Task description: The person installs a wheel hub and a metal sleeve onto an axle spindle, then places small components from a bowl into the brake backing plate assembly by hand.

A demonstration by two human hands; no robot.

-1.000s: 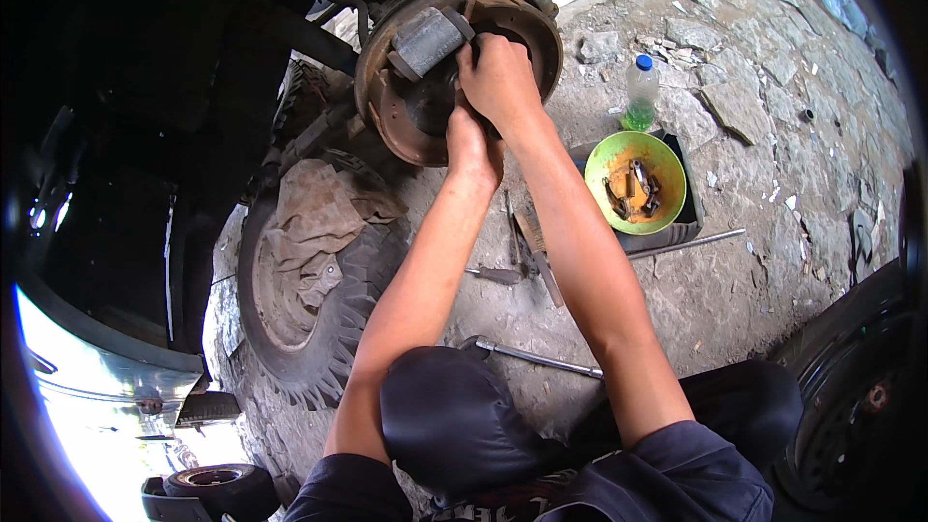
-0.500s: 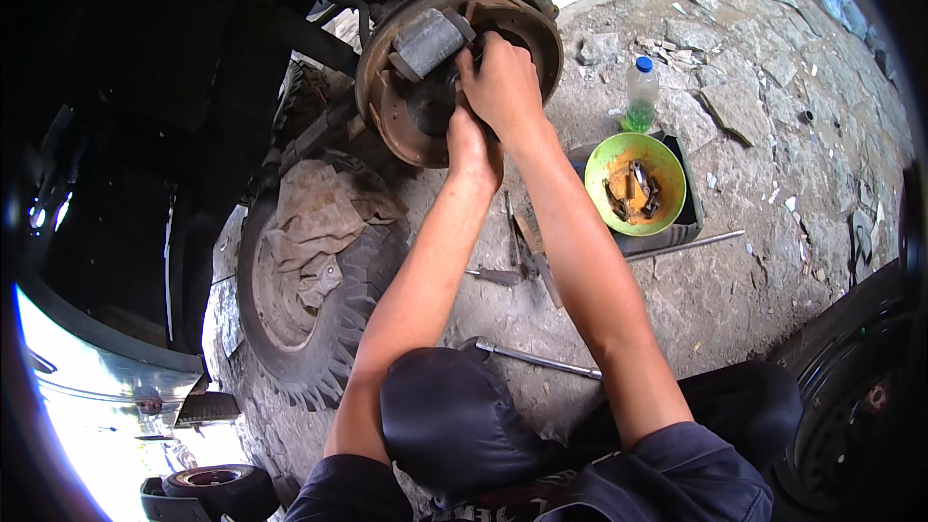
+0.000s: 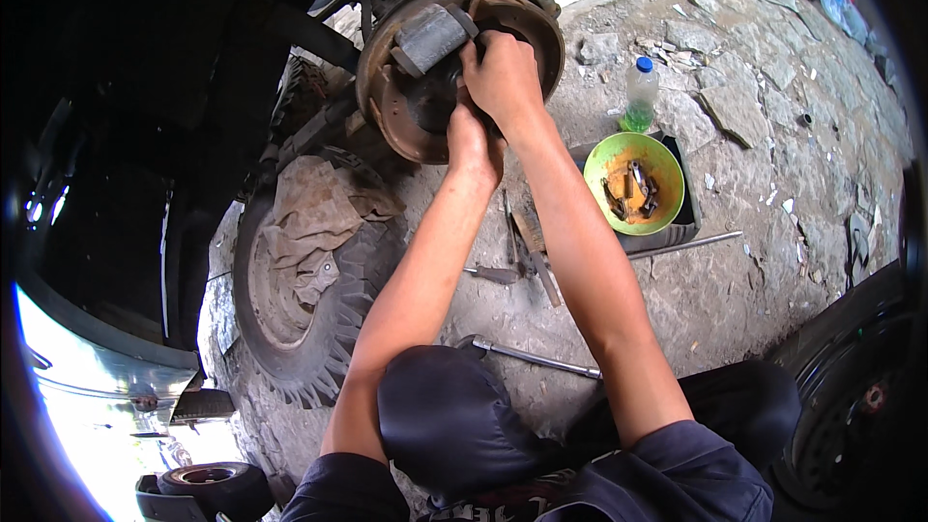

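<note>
A rusty round brake backing plate (image 3: 411, 140) hangs at the top centre, with a grey curved brake shoe (image 3: 430, 39) on its upper left. Both my hands are inside the plate, right of the shoe. My right hand (image 3: 505, 77) is closed, knuckles up, with its fingertips curled down close to the shoe's end. Just below it my left hand (image 3: 472, 140) reaches up from underneath, palm side partly showing. Its fingers are closed too, partly covered by the right hand. Whatever small part they grip is hidden between them.
A green bowl (image 3: 595, 162) of metal parts sits on a dark box, near a blue-capped bottle (image 3: 640, 97) of green liquid. On the ground lie a wire brush (image 3: 536, 253), a screwdriver (image 3: 495, 275) and a ratchet wrench (image 3: 541, 360). A tyre (image 3: 338, 329) with a rag (image 3: 314, 208) lies left.
Both hands stay at the same spot in the brake, with only a very slight shift of the right hand's fingers. The view has moved a little.
</note>
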